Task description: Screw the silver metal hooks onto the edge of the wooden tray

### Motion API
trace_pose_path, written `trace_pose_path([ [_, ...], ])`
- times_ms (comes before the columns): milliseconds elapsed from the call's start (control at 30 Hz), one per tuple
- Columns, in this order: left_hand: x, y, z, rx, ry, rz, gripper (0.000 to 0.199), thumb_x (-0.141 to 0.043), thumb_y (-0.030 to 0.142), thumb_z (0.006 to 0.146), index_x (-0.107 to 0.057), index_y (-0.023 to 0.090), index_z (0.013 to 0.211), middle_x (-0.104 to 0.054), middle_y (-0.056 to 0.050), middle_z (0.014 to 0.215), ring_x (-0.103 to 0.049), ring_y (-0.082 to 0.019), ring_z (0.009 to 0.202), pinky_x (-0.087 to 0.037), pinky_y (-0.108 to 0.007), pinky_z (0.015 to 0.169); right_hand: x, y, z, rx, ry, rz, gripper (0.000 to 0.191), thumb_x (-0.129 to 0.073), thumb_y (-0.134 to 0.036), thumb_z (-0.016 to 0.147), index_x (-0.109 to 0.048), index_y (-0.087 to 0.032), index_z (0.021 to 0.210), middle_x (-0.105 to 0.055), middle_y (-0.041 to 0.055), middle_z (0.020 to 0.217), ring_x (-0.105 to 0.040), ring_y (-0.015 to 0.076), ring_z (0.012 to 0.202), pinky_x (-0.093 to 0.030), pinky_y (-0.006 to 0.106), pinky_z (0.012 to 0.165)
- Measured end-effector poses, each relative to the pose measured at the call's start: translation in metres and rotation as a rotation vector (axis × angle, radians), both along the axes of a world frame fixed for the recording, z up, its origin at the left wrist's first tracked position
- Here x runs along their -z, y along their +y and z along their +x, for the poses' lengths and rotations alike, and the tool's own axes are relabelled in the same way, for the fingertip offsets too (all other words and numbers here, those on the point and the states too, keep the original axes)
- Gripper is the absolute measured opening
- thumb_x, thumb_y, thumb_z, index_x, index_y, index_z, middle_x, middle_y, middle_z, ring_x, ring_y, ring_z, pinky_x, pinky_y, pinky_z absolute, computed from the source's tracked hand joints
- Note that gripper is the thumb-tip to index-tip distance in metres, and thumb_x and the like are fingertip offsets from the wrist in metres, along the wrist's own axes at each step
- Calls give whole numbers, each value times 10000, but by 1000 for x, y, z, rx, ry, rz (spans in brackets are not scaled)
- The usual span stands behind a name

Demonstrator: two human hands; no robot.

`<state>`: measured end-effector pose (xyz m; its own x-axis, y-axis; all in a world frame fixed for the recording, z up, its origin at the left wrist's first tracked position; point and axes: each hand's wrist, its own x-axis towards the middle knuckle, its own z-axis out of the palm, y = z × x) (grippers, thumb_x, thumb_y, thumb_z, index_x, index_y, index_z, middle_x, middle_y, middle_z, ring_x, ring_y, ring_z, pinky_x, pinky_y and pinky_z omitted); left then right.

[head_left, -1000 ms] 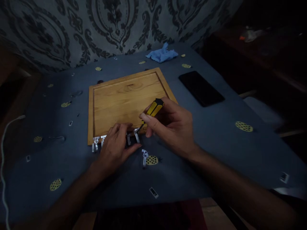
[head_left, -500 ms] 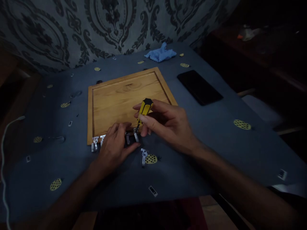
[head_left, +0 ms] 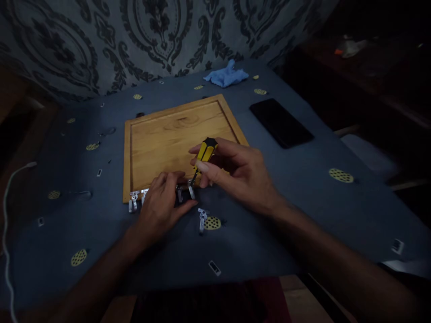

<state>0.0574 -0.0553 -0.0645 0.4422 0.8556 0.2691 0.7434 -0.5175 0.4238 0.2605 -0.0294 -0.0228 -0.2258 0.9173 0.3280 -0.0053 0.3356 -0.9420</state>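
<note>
A wooden board [head_left: 168,143] with a raised rim lies on the blue patterned cloth. Metal hooks line its near edge, one [head_left: 134,201] at the left corner and another [head_left: 191,192] farther right. My right hand [head_left: 239,172] grips a yellow and black screwdriver [head_left: 206,151], its tip down at the right hook. Resting over the near edge, my left hand [head_left: 161,206] has its thumb apart from the fingers and covers part of the hook row; no held item shows in it. A loose metal hook [head_left: 202,220] lies on the cloth just in front of the board.
A black phone [head_left: 281,122] lies right of the board. Behind it is a crumpled blue cloth [head_left: 226,75]. A white cable [head_left: 6,215] runs down the left side. Patterned fabric [head_left: 161,36] rises behind the table.
The screwdriver handle has shifted slightly to the right in my right hand, its tip staying by the same hook. My left hand holds its place.
</note>
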Motion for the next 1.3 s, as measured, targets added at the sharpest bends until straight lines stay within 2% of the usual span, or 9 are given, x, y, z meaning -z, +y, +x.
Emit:
trace_pose_path([
  [133, 1, 0, 0, 11, -3, 20, 557, -818, 276, 841, -461, 226, 1266, -672, -65, 1147, -666, -290, 1097, -553, -450, 923, 2, -1, -2, 20, -3, -5, 203, -770, -356, 883, -643, -198, 867, -611, -52, 759, -649, 85, 550, -522, 237, 532],
  [267, 0, 0, -1, -5, 14, 1, 580, -834, 270, 828, -453, 225, 1264, -673, -62, 1146, -665, -291, 1100, -554, -453, 924, 1, -4, -5, 141, 30, 33, 218, -785, -348, 873, -622, -210, 829, -635, -40, 793, -631, 84, 543, -516, 249, 513],
  [367, -1, -1, 0, -16, 25, -13, 591, -840, 268, 823, -449, 230, 1265, -682, -56, 1148, -667, -290, 1103, -555, -454, 927, -4, -4, -4, 238, 104, 97, 227, -789, -300, 875, -595, -218, 788, -612, -55, 745, -618, 76, 520, -513, 238, 494],
  [467, -2, -2, 0, -20, 24, -15, 584, -838, 267, 824, -453, 232, 1263, -690, -52, 1148, -668, -290, 1110, -555, -454, 930, -7, -3, -1, 270, 119, 121, 252, -795, -313, 871, -582, -226, 766, -591, -60, 732, -613, 74, 516, -517, 236, 491],
  [700, -3, -2, 0, -19, 17, -20, 554, -823, 283, 839, -466, 229, 1258, -680, -52, 1133, -670, -289, 1089, -555, -455, 917, -1, -6, -4, 187, 0, 44, 241, -771, -403, 882, -613, -237, 808, -617, -23, 764, -618, 115, 532, -518, 293, 482],
  [1033, -2, -1, 0, -8, 15, 0, 561, -830, 296, 834, -465, 234, 1255, -673, -60, 1147, -672, -294, 1093, -561, -457, 913, 6, -4, -6, 133, 25, 36, 266, -766, -397, 882, -590, -210, 813, -615, -38, 793, -624, 86, 538, -500, 257, 507],
  [1300, -1, -1, -1, -15, 28, 9, 496, -788, 315, 872, -462, 230, 1237, -666, -64, 1148, -669, -291, 1088, -556, -450, 904, 6, -3, -5, 101, -40, 27, 236, -749, -397, 892, -605, -219, 837, -614, -22, 802, -609, 108, 626, -512, 258, 558],
])
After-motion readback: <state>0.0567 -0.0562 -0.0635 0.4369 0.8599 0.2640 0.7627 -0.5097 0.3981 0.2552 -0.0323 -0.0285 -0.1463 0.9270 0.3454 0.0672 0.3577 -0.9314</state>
